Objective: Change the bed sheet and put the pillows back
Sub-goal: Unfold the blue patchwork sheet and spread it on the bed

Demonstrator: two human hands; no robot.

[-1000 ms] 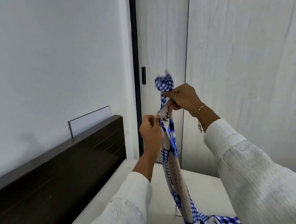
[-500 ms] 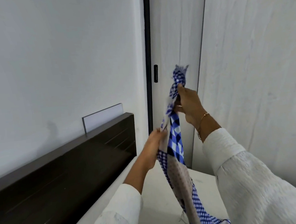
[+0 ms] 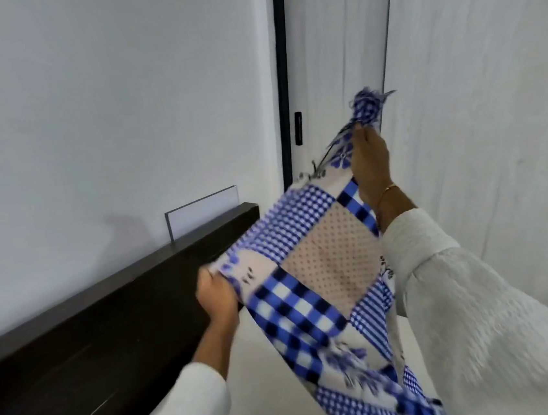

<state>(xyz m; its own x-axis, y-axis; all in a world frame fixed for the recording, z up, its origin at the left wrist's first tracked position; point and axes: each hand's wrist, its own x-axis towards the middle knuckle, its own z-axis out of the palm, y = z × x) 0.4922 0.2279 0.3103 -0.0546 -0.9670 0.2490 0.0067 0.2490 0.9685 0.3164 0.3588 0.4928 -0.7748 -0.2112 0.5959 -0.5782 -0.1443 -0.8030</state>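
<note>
A blue, white and pink patchwork bed sheet (image 3: 319, 263) hangs in the air above the bare white mattress (image 3: 266, 377). My right hand (image 3: 371, 163) grips its top corner, held high in front of the wardrobe. My left hand (image 3: 216, 296) clutches the sheet's edge lower down, close to the dark headboard (image 3: 93, 337). Between the two hands the cloth is stretched flat; the rest trails down to the lower right and out of the frame. No pillows are in view.
A white wall (image 3: 103, 107) rises behind the headboard, with a small white panel (image 3: 203, 211) standing on its top. A wardrobe with pale doors (image 3: 493, 116) and a dark frame strip (image 3: 285, 104) stands close at the right, beside the bed's head end.
My left hand slid down and left along the sheet's edge, away from my right hand. The bunched cloth has spread into a flat panel. The view shifted slightly left.
</note>
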